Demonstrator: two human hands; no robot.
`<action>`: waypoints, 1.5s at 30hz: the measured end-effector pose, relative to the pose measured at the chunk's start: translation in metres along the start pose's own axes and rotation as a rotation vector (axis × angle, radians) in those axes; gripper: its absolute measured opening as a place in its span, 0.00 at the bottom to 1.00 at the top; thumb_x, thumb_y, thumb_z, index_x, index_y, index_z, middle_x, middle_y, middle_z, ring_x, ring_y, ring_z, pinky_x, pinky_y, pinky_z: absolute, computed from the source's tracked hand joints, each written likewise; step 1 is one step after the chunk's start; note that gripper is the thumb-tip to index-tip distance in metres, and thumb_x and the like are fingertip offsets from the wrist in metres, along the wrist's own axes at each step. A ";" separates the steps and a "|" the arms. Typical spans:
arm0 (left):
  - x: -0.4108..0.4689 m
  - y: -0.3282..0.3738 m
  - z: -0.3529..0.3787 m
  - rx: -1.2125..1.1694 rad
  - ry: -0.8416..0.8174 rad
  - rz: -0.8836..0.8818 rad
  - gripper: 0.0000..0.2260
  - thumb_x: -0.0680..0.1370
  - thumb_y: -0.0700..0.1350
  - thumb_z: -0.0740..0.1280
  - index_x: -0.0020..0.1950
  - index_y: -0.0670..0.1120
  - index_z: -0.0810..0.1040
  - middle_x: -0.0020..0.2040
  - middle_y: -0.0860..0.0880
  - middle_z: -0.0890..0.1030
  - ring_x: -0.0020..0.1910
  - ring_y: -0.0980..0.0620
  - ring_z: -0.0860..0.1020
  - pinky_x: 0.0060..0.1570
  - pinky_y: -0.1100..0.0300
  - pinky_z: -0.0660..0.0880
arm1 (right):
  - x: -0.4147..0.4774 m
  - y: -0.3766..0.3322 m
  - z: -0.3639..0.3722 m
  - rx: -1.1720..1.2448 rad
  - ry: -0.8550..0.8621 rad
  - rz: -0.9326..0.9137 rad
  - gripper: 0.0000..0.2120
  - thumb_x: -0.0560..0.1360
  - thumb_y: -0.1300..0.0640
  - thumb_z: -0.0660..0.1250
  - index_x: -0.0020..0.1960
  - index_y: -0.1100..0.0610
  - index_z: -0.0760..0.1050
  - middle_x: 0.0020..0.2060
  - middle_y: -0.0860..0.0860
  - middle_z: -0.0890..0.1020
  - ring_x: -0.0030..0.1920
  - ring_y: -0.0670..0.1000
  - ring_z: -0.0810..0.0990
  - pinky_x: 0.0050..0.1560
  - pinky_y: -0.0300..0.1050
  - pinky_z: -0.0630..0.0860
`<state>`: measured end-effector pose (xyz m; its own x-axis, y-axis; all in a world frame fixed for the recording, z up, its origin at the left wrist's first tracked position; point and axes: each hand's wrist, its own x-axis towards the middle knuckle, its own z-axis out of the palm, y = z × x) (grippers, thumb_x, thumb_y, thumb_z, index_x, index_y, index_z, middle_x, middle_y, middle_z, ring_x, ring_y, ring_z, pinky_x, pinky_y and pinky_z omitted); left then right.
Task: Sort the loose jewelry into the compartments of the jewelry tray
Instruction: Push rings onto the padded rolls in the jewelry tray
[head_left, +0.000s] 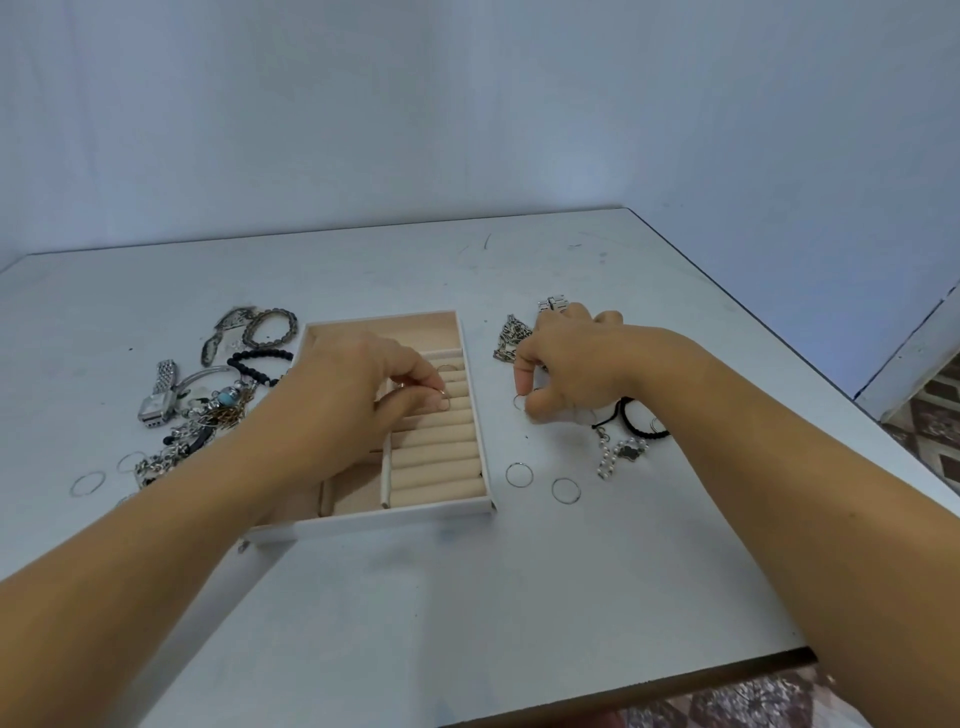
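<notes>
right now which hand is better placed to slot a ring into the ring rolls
Left. The left hand pinches a ring right over the ring rolls; the right hand pinches a second ring outside the tray.

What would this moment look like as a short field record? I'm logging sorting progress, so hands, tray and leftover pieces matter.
left hand: pinches a thin ring over the ring rolls
right hand: pinches a wire hoop, right of the jewelry tray
loose, right side: two more hoops lying flat on the table, apart
loose, left side: silver watch, black bead bracelet, tangled pieces
</notes>
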<state>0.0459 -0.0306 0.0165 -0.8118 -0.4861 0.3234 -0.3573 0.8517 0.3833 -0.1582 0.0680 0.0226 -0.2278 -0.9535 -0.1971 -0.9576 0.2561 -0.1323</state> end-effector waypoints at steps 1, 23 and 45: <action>-0.003 -0.003 -0.002 -0.010 0.000 -0.003 0.06 0.72 0.50 0.71 0.47 0.53 0.84 0.42 0.59 0.80 0.45 0.61 0.75 0.50 0.71 0.69 | 0.002 0.000 0.001 0.003 -0.001 0.000 0.06 0.67 0.46 0.68 0.43 0.43 0.75 0.50 0.46 0.69 0.58 0.53 0.63 0.59 0.52 0.64; -0.021 -0.021 0.008 -0.141 0.129 0.051 0.03 0.75 0.53 0.69 0.47 0.57 0.82 0.43 0.64 0.81 0.47 0.63 0.77 0.48 0.71 0.70 | 0.004 -0.002 0.015 0.168 0.054 0.145 0.06 0.69 0.38 0.69 0.42 0.37 0.75 0.54 0.48 0.67 0.58 0.57 0.63 0.58 0.53 0.66; -0.020 -0.028 0.004 -0.082 0.206 -0.073 0.06 0.73 0.51 0.70 0.49 0.56 0.83 0.38 0.65 0.78 0.42 0.70 0.76 0.43 0.80 0.67 | -0.004 -0.015 0.021 0.458 0.533 -0.234 0.04 0.75 0.58 0.68 0.48 0.52 0.80 0.39 0.38 0.79 0.41 0.35 0.77 0.42 0.27 0.71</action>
<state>0.0698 -0.0438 -0.0043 -0.6709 -0.5828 0.4586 -0.3665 0.7981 0.4782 -0.1390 0.0709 0.0047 -0.1931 -0.9092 0.3688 -0.8488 -0.0338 -0.5277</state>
